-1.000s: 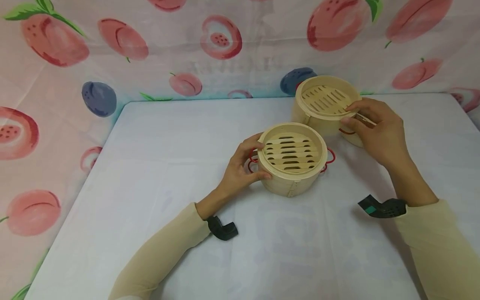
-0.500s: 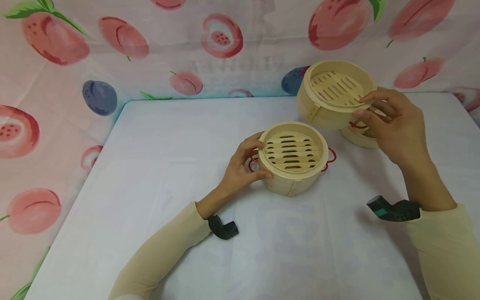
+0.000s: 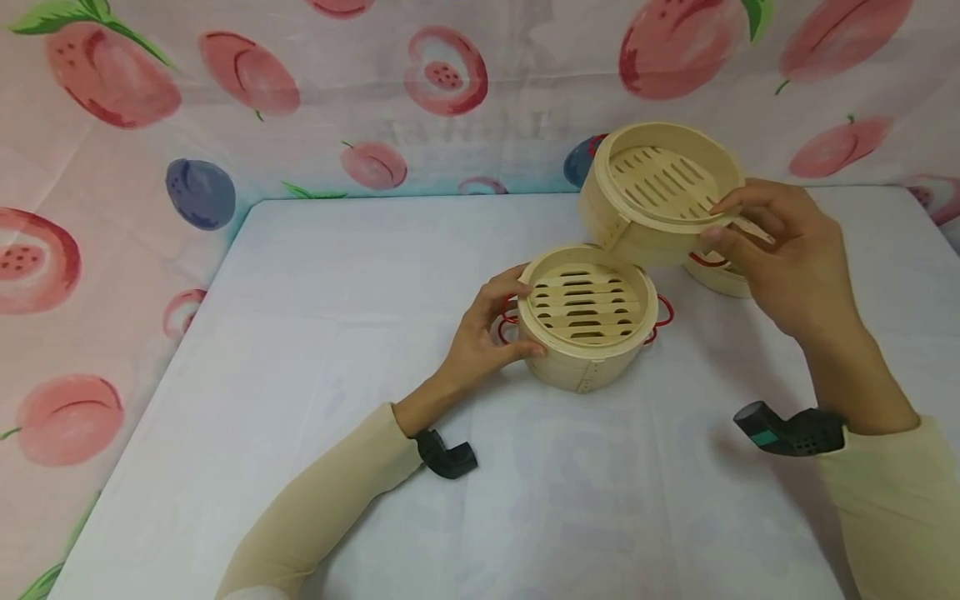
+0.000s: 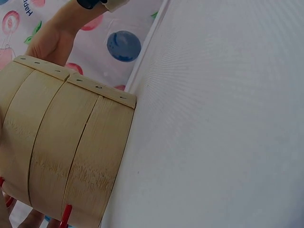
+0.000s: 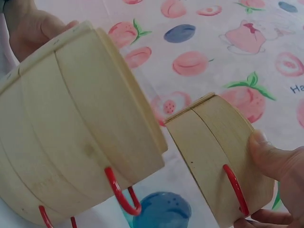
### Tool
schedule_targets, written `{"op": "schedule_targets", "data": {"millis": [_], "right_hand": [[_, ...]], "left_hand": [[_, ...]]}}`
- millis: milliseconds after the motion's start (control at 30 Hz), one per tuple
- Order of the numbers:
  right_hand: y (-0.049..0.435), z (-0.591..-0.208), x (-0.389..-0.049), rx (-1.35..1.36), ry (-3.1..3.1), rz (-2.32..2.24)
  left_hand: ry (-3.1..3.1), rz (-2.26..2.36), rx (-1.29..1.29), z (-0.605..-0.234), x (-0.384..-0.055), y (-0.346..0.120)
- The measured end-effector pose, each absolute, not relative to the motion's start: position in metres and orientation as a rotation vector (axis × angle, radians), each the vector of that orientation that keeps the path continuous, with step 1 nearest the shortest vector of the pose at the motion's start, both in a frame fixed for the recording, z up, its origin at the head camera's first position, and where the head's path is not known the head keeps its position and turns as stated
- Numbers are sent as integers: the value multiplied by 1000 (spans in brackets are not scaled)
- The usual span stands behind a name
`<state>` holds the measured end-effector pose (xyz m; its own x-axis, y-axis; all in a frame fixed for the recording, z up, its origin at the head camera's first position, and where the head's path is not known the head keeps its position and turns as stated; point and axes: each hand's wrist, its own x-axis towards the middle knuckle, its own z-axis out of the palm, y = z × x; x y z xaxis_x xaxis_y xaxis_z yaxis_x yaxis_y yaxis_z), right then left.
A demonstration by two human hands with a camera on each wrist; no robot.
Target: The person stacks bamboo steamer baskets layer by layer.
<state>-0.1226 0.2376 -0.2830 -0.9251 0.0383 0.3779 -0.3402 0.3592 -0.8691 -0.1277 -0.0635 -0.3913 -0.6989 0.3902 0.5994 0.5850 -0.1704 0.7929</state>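
My left hand (image 3: 491, 325) grips the left side of a stack of round bamboo steamer baskets (image 3: 585, 367), thumb in front and fingers behind. The stack stands on the table with its slatted floor facing up and red loops at its sides. My right hand (image 3: 787, 250) pinches the rim of another bamboo steamer basket (image 3: 637, 233), thumb outside and fingertips over the edge. This held basket is raised and tilted, just behind the stack, overlapping its back rim in the head view. In the right wrist view the held basket (image 5: 213, 142) appears beside the larger stack (image 5: 71, 128).
Behind my right hand lies another round bamboo piece (image 3: 720, 279), mostly hidden by the held basket and the hand. The white table (image 3: 337, 275) meets a fruit-print cloth (image 3: 517, 100) at its back edge. A black device (image 3: 795, 429) sits on each wrist.
My right hand has lifted the basket up and rightward, then brought it slightly left and down toward the stack. The left hand and its stack have stayed in place.
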Motion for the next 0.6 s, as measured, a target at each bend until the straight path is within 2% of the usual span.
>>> {"op": "schedule_targets", "data": {"millis": [333,600], "right_hand": [[230,-276,-115,357,-2315,1602],[225,-275,-108,424,-2396,1508]], "left_hand": [[-1931,-2006,-1135,-368,-116,-63],[-1934,-2003,-1130,-388,-125,-62]]}}
